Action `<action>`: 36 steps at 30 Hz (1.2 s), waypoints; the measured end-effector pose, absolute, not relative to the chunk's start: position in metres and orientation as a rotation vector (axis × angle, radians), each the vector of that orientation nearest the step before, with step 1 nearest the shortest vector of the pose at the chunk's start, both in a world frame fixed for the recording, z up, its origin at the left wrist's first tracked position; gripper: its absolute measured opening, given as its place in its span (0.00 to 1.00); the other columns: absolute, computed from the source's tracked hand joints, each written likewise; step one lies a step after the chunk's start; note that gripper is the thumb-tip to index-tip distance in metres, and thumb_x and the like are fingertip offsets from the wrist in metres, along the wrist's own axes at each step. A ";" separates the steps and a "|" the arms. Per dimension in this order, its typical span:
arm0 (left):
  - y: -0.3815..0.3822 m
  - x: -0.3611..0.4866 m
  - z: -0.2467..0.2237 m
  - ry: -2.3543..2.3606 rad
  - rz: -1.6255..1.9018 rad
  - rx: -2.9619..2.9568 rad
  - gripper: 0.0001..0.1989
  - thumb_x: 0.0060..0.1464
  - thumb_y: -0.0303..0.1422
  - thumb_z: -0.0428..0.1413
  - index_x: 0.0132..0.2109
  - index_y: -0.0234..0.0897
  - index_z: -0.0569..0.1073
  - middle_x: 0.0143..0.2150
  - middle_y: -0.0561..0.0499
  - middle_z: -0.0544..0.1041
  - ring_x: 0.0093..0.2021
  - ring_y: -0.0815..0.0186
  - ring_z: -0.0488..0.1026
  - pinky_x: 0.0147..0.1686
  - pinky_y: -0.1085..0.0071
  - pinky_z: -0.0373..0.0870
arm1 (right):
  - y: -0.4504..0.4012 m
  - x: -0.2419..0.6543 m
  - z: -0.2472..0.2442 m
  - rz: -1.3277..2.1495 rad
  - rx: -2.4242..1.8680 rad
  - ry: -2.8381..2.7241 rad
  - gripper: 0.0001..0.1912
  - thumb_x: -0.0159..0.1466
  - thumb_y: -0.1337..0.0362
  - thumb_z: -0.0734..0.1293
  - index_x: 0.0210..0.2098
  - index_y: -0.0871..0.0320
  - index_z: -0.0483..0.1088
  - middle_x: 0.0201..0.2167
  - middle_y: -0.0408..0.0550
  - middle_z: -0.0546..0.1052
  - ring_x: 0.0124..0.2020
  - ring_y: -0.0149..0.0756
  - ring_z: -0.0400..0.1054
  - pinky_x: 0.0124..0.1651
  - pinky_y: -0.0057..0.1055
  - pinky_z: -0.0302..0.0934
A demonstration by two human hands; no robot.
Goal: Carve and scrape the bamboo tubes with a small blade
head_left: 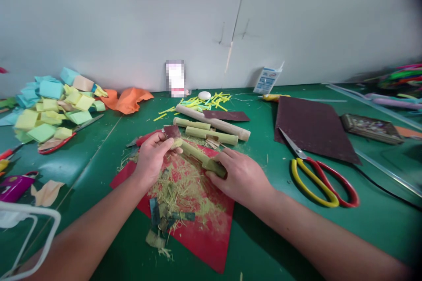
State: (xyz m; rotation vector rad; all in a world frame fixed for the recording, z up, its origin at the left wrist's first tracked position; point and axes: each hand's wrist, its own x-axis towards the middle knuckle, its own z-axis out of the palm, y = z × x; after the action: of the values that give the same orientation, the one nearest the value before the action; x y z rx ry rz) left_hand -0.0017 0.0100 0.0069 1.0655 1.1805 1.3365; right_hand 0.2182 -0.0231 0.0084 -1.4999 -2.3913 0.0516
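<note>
My right hand (239, 175) is wrapped around the near end of a notched bamboo tube (194, 153), held at a slant over a red sheet (211, 246). At the tube's far left end, the fingers of my left hand (154, 153) are pinched together. A small piece of dark brown sandpaper (172, 131) sticks out above those fingers. Bamboo shavings and dust (174, 193) cover much of the red sheet. Behind my hands lie a shorter notched bamboo tube (212, 135), another one (191, 124) and a long pale stick (214, 122). A red-handled tool (147, 138) is partly hidden behind my left hand.
Large scissors (321, 178) lie at right beside a dark sandpaper sheet (310, 127). Folded paper pieces (52, 109) are heaped at left, near orange crumpled paper (128, 100). A phone (176, 79) leans on the wall behind yellow strips (198, 104). A white frame (49, 228) stands front left.
</note>
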 end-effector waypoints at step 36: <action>0.023 -0.013 0.004 1.452 1.222 1.437 0.13 0.51 0.38 0.60 0.38 0.33 0.69 0.28 0.49 0.78 0.28 0.64 0.79 0.28 0.73 0.76 | -0.023 0.218 0.007 0.041 -1.492 -2.378 0.10 0.59 0.56 0.68 0.33 0.58 0.70 0.33 0.48 0.73 0.33 0.37 0.66 0.34 0.33 0.54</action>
State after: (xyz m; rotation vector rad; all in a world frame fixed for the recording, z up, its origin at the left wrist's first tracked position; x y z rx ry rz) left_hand -0.0132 0.0230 0.0035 1.4367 1.4523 1.2225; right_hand 0.2181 -0.0228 0.0070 -1.4922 -2.3781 0.0413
